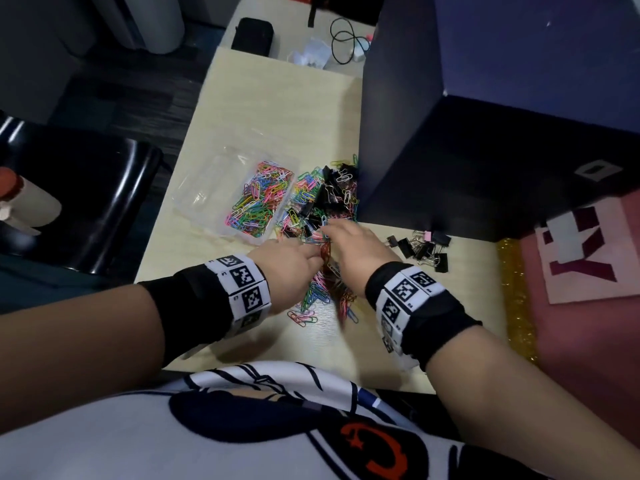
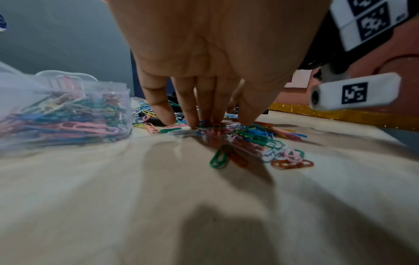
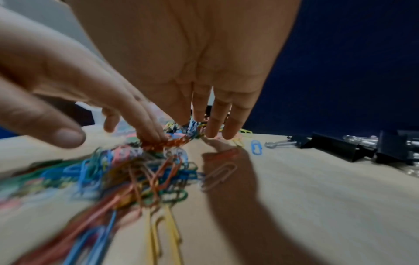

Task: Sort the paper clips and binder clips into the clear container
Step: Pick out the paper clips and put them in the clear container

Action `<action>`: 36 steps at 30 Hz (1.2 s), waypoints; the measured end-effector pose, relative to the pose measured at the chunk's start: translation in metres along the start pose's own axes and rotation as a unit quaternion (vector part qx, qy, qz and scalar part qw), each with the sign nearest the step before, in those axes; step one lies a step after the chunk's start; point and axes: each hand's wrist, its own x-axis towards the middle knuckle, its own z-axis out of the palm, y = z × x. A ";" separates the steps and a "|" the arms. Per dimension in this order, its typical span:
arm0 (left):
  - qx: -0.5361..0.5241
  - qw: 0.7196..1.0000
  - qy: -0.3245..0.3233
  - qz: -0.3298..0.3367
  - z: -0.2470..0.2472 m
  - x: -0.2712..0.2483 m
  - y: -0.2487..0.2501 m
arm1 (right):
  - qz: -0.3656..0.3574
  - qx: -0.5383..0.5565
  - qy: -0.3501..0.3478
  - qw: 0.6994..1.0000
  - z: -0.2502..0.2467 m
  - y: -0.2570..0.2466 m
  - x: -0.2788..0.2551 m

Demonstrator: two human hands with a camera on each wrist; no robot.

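Observation:
A clear container (image 1: 214,188) lies on the pale table, its right compartment full of coloured paper clips (image 1: 259,199). Right of it is a mixed pile of paper clips and black binder clips (image 1: 325,195). My left hand (image 1: 304,258) and right hand (image 1: 346,244) meet at the pile's near edge. In the left wrist view the left hand (image 2: 213,118) presses straight fingers onto loose paper clips (image 2: 256,141), with the container (image 2: 108,86) to the left. In the right wrist view the right hand (image 3: 204,125) touches clips with straight fingers. A separate group of binder clips (image 1: 422,247) lies to the right.
A tall dark blue box (image 1: 485,133) stands right behind the mixed pile. At the table's far end are a black pouch (image 1: 252,36) and a cable (image 1: 343,39). A pink sheet (image 1: 588,258) and gold glitter strip (image 1: 512,289) border the right edge. A black chair (image 1: 86,202) stands left.

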 end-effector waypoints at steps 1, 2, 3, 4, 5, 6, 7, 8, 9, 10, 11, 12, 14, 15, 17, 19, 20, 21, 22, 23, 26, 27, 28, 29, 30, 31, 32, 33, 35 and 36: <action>-0.001 1.000 0.000 0.003 0.000 -0.001 0.001 | -0.014 -0.020 -0.017 1.000 0.003 0.001 0.001; -0.005 1.000 -0.004 0.002 0.000 -0.001 0.001 | -0.024 -0.044 -0.030 0.998 0.006 0.002 -0.001; -0.009 1.000 -0.004 0.001 0.000 -0.002 -0.001 | -0.029 -0.062 -0.033 0.997 0.009 0.004 -0.004; -0.014 1.000 -0.002 -0.002 0.000 -0.003 -0.002 | -0.033 -0.071 -0.032 0.996 0.011 0.006 -0.007; -0.020 1.000 0.002 -0.008 0.000 -0.003 -0.003 | -0.040 -0.074 -0.027 0.996 0.013 0.010 -0.010; -0.029 0.999 0.006 -0.015 0.000 -0.003 -0.004 | -0.048 -0.072 -0.024 0.996 0.014 0.013 -0.014; -0.039 0.999 0.010 -0.023 0.001 -0.002 -0.004 | -0.052 -0.064 -0.022 0.996 0.014 0.016 -0.016; -0.048 0.998 0.012 -0.030 0.001 0.000 -0.004 | -0.049 -0.049 -0.016 0.997 0.013 0.019 -0.018; -0.053 0.998 0.013 -0.037 0.001 0.001 -0.004 | -0.037 -0.028 -0.004 0.999 0.010 0.022 -0.018; -0.053 0.998 0.011 -0.042 0.000 0.003 -0.003 | -0.018 -0.003 0.018 1.000 0.006 0.024 -0.017; -0.051 0.998 0.008 -0.044 0.000 0.004 -0.002 | 0.002 0.021 0.046 0.999 0.002 0.027 -0.015; -0.047 0.998 0.004 -0.042 -0.001 0.004 0.000 | 0.020 0.039 0.067 0.997 -0.002 0.029 -0.013; -0.039 0.999 -0.006 -0.031 -0.002 0.005 0.002 | 0.042 0.039 0.055 0.997 -0.008 0.031 -0.010; -0.037 0.999 -0.013 -0.025 -0.002 0.005 0.003 | 0.044 0.028 0.027 0.998 -0.008 0.030 -0.010; -0.038 0.999 -0.021 -0.021 -0.003 0.004 0.003 | 0.027 -0.001 -0.016 1.000 -0.004 0.028 -0.013; -0.045 0.998 -0.025 -0.030 -0.004 0.002 0.002 | -0.008 -0.017 -0.024 1.000 0.004 0.027 -0.020; -0.042 0.998 -0.027 -0.038 -0.004 0.001 0.001 | -0.022 -0.014 -0.021 0.999 0.007 0.027 -0.023; -0.032 0.998 -0.030 -0.044 -0.003 -0.001 0.000 | -0.031 -0.005 -0.016 0.999 0.007 0.028 -0.026; -0.017 0.998 -0.036 -0.048 -0.003 -0.002 -0.001 | -0.028 0.006 -0.007 1.000 0.006 0.028 -0.029; -0.002 0.998 -0.041 -0.049 -0.001 -0.003 0.000 | -0.015 0.013 0.004 1.000 0.004 0.028 -0.030; 0.017 0.997 -0.044 -0.061 0.004 0.000 0.002 | 0.089 -0.003 -0.021 0.996 -0.002 0.026 -0.032; 0.010 0.997 -0.043 -0.066 0.004 0.002 0.003 | 0.119 -0.013 -0.040 0.992 -0.002 0.024 -0.033; -0.003 0.996 -0.043 -0.072 0.004 0.004 0.003 | 0.130 -0.018 -0.052 0.990 0.000 0.020 -0.034; -0.018 0.996 -0.043 -0.075 0.004 0.006 0.004 | 0.121 -0.013 -0.056 0.991 0.003 0.017 -0.034; -0.031 0.996 -0.044 -0.077 0.002 0.008 0.004 | 0.098 -0.004 -0.056 0.994 0.006 0.014 -0.033; -0.041 0.995 -0.043 -0.076 0.001 0.009 0.004 | 0.073 0.007 -0.057 0.996 0.009 0.011 -0.032; -0.050 0.995 -0.042 -0.077 0.000 0.011 0.004 | 0.052 0.016 -0.056 0.997 0.012 0.008 -0.030; -0.058 0.994 -0.041 -0.079 -0.001 0.012 0.003 | 0.037 0.023 -0.051 0.998 0.014 0.005 -0.028; -0.075 0.993 -0.040 -0.086 -0.002 0.013 0.002 | 0.029 0.035 -0.032 0.998 0.016 0.001 -0.026; -0.081 0.992 -0.038 -0.088 -0.002 0.013 0.001 | 0.030 0.037 -0.024 0.999 0.016 0.000 -0.025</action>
